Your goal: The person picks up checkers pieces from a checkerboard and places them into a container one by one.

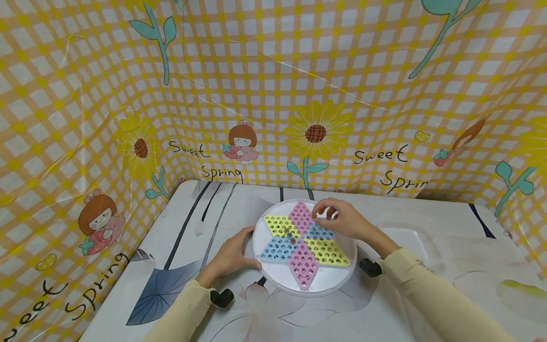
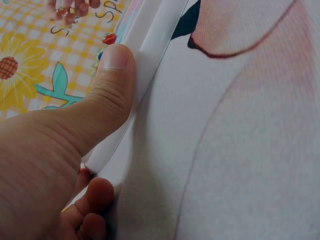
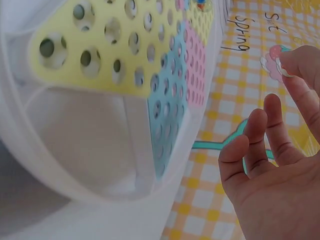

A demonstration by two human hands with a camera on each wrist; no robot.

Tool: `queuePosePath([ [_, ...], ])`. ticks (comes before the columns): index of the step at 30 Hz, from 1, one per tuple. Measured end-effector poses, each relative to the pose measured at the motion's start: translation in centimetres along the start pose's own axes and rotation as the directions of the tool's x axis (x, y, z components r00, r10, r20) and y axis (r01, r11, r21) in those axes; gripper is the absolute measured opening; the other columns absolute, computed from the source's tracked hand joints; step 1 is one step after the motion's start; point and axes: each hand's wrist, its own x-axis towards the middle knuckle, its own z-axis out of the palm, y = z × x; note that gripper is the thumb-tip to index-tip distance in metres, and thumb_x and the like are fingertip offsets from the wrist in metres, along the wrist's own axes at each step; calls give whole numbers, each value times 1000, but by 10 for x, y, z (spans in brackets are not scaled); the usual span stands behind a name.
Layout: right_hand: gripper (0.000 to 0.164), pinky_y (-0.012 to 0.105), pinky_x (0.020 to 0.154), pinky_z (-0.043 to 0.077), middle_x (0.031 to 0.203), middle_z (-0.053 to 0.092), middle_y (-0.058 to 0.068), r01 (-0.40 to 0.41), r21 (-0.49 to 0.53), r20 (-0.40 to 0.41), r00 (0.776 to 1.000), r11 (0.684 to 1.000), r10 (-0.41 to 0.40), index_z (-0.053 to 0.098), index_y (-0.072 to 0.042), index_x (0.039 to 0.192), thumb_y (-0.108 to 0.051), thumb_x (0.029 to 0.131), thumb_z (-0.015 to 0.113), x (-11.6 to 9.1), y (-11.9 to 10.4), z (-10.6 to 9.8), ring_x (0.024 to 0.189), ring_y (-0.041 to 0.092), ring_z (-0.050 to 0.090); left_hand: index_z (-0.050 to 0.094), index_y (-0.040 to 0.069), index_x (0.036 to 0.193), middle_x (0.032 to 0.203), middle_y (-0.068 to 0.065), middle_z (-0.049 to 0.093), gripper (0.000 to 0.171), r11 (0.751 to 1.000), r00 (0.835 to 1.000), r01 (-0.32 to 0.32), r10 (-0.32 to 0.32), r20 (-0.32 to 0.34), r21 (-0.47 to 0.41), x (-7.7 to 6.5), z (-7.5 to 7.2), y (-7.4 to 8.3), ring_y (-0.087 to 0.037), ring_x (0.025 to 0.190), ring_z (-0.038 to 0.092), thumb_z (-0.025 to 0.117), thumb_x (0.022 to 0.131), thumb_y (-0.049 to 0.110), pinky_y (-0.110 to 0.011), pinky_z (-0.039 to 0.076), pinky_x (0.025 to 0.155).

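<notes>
A round white Chinese checkers board (image 1: 328,279) lies on the table, its star of pink, yellow and blue triangles full of holes. My left hand (image 1: 231,256) grips its left edge; in the left wrist view the thumb (image 2: 112,82) lies over the rim and the other fingers curl below. Over the far right part of the star, my right hand (image 1: 345,219) pinches a small orange-brown marble (image 1: 314,215) between thumb and index finger. Its other fingers (image 3: 256,131) are loosely bent. Near the star's middle sit a few marbles (image 1: 292,241), one of them red (image 2: 109,38).
To the right of the board lies a pale, shallow plastic tray (image 1: 410,241). Yellow checked cloth (image 1: 265,95) with sunflowers rises behind the table and along its left side. A printed floral cover (image 1: 243,313) lies over the tabletop.
</notes>
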Motion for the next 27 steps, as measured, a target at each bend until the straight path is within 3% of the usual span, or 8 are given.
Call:
queuePosePath([
  [10, 12, 31, 67, 49, 107, 68, 0, -11, -30, -47, 999, 999, 9, 72, -19, 105, -16, 94, 76, -15, 5, -18, 85, 24, 58, 39, 10, 156, 159, -14, 44, 111, 1000, 1000, -15, 15, -7, 10, -1, 0, 0, -35, 146, 39, 98, 65, 34, -56, 33, 117],
  [27, 12, 29, 69, 52, 105, 70, 2, -76, -66, -149, 987, 995, 65, 72, -16, 107, -19, 95, 75, -47, 20, -54, 86, 23, 58, 40, 10, 156, 158, -14, 44, 110, 1000, 1000, -23, 23, -10, -5, 0, 1, -1, -34, 146, 40, 98, 66, 33, -56, 33, 117],
])
